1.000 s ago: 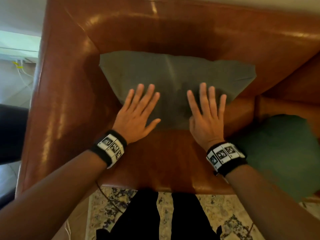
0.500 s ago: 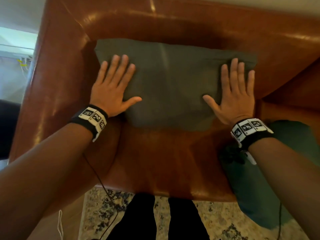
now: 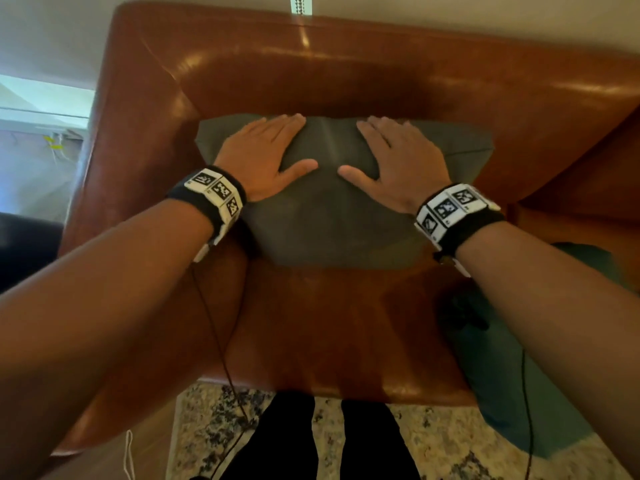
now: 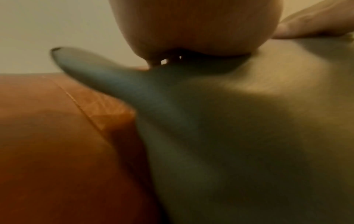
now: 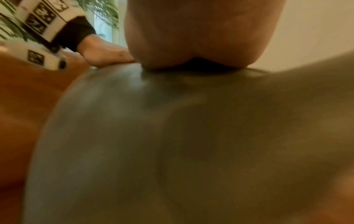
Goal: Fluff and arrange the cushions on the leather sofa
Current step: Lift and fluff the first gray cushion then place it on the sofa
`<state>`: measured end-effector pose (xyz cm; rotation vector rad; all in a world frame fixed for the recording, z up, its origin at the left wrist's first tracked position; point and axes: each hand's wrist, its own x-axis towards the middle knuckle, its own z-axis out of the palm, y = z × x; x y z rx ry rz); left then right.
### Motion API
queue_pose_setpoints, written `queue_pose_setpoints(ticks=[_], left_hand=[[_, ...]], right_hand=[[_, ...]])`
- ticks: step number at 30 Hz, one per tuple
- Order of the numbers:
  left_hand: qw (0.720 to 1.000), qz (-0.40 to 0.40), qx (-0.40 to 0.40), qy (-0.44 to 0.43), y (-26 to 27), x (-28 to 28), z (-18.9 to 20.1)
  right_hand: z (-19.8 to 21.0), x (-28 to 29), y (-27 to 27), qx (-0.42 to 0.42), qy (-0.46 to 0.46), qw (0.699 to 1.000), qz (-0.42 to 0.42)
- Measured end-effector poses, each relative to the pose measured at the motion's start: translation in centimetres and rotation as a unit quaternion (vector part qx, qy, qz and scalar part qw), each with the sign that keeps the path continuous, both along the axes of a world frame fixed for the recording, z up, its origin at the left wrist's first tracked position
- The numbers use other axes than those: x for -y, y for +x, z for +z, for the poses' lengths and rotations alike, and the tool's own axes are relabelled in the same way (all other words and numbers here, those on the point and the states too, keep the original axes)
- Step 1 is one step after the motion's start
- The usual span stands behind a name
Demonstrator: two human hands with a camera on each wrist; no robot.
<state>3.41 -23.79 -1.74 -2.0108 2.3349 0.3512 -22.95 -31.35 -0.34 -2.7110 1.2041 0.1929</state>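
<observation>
A grey-green cushion leans against the backrest of the brown leather sofa. My left hand lies flat on its upper left part, fingers straight and reaching its top edge. My right hand lies flat on the upper right part the same way, thumbs pointing at each other. In the left wrist view my palm presses the cushion; its corner sticks up beside it. The right wrist view has my palm on the cushion, with the left hand beyond.
A second, darker teal cushion lies at the right, over the seat's front right edge. The sofa's left armrest and the adjoining right section flank the seat. A patterned rug and my legs are below.
Both hands slid from the cushion's outer sides inward and up to its top middle. The cushion stands more upright against the backrest than a second ago.
</observation>
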Motion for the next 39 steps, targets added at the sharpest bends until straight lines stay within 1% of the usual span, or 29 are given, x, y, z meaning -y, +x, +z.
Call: queue_pose_setpoints(ticks=[3,6,8,10,12,13,14,16,19,21,23,24,25,26,28,29,30,31,33,35,37,38,39], left_hand=[[0.999,-0.010,0.033,0.026,3.4,-0.6,0.4],[0.998,-0.010,0.058,0.029,5.2,-1.1,1.3],[0.998,-0.011,0.066,0.020,4.5,-0.8,2.1],[0.998,-0.033,0.051,0.010,2.5,0.0,2.4],[0.997,-0.069,0.029,0.020,0.6,0.8,2.0],[0.996,-0.075,0.016,0.041,0.2,1.1,1.6],[0.996,-0.064,-0.001,0.062,0.3,1.3,1.3],[0.996,-0.024,-0.016,0.082,1.7,1.6,1.1],[0.996,0.017,0.018,0.082,5.3,0.5,1.3],[0.997,0.040,0.031,0.052,7.0,-0.4,1.7],[0.998,0.066,0.018,0.004,6.0,-1.0,2.1],[0.998,0.068,0.004,-0.016,4.6,-1.4,2.2],[0.998,0.053,-0.006,-0.037,2.7,-2.0,2.0],[0.998,0.019,-0.004,-0.057,0.6,-3.0,1.6],[0.995,-0.069,0.024,-0.074,-2.4,-5.6,-0.2],[0.991,-0.104,0.043,-0.071,-2.6,-6.6,-1.2],[0.989,-0.116,0.061,-0.068,-1.8,-7.4,-2.1],[0.990,-0.106,0.071,-0.067,-0.3,-7.8,-2.6],[0.993,-0.043,0.080,-0.071,3.0,-8.2,-2.5],[0.992,0.008,0.096,-0.077,5.4,-8.4,-1.8],[0.990,0.043,0.096,-0.091,5.4,-8.6,-0.9],[0.990,0.044,0.090,-0.104,4.5,-8.6,-0.7],[0.990,0.029,0.082,-0.113,3.2,-8.7,-0.6]], right_hand=[[0.6,2.4,-3.5,-0.010,0.033,0.999,-0.010],[1.3,3.7,-6.3,-0.050,0.066,0.996,-0.036],[1.9,3.2,-5.7,-0.048,0.045,0.998,-0.023],[2.1,2.0,-3.7,-0.017,0.018,1.000,0.012],[1.5,1.0,-1.8,-0.005,0.032,0.999,0.043],[1.1,1.0,-1.5,-0.006,0.060,0.997,0.038],[0.7,1.3,-1.7,-0.005,0.089,0.996,0.018],[0.4,2.5,-3.4,-0.015,0.112,0.993,-0.029],[0.8,4.0,-6.9,-0.064,0.083,0.993,-0.054],[1.4,4.4,-8.3,-0.067,0.052,0.994,-0.074],[1.7,3.3,-7.8,-0.042,0.003,0.995,-0.085],[1.7,2.3,-6.7,-0.018,-0.025,0.997,-0.070],[1.4,0.8,-5.4,0.009,-0.050,0.998,-0.037],[0.8,-1.0,-4.1,0.034,-0.074,0.997,0.009],[-1.5,-4.5,-2.7,0.042,-0.106,0.990,0.088],[-2.6,-5.6,-2.9,0.030,-0.111,0.988,0.099],[-3.5,-6.1,-3.8,0.021,-0.114,0.990,0.085],[-3.9,-6.2,-5.0,0.018,-0.113,0.992,0.055],[-4.1,-5.8,-8.1,0.005,-0.111,0.994,-0.020],[-3.7,-5.3,-10.7,-0.015,-0.122,0.990,-0.071],[-2.9,-5.2,-11.2,-0.015,-0.133,0.988,-0.082],[-2.6,-5.4,-10.6,-0.004,-0.144,0.987,-0.065],[-2.5,-5.7,-9.5,0.010,-0.154,0.988,-0.032]])
